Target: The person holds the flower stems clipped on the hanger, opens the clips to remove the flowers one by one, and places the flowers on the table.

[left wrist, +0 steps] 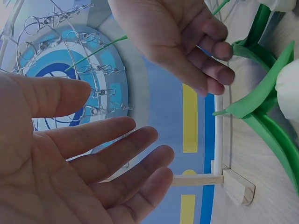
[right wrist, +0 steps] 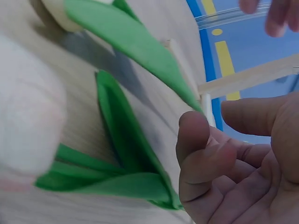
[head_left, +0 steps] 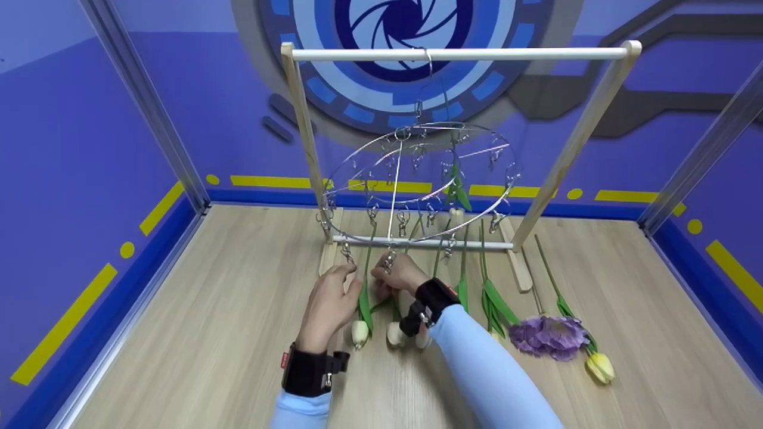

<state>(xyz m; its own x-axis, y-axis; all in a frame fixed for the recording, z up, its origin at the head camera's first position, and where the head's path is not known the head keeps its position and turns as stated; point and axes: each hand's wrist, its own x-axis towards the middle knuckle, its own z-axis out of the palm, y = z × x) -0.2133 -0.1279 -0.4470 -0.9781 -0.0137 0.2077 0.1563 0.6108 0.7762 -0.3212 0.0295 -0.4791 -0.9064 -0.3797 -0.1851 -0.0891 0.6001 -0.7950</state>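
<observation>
My right hand [head_left: 400,275] curls its fingers round the stem of a white tulip [right wrist: 28,116], whose bloom points down. The stem shows past the fingers in the left wrist view. My left hand [head_left: 332,301] is beside it, thumb apart from loosely spread fingers, near a metal clip [head_left: 347,253] at the front left of a round wire hanger [head_left: 393,196]. Whether a fingertip touches that clip is unclear. Another white tulip [head_left: 360,333] is between the hands, bloom down, its stem running up towards the clips. A white bloom [head_left: 396,335] shows below the right hand.
The hanger hooks over the top bar of a wooden rack [head_left: 465,54]. Towards the back is one more head-down tulip [head_left: 456,214]. At the right lie a purple flower [head_left: 548,337] and a yellow tulip [head_left: 599,367] on the wood-grain table [head_left: 226,310]. Blue panels surround it.
</observation>
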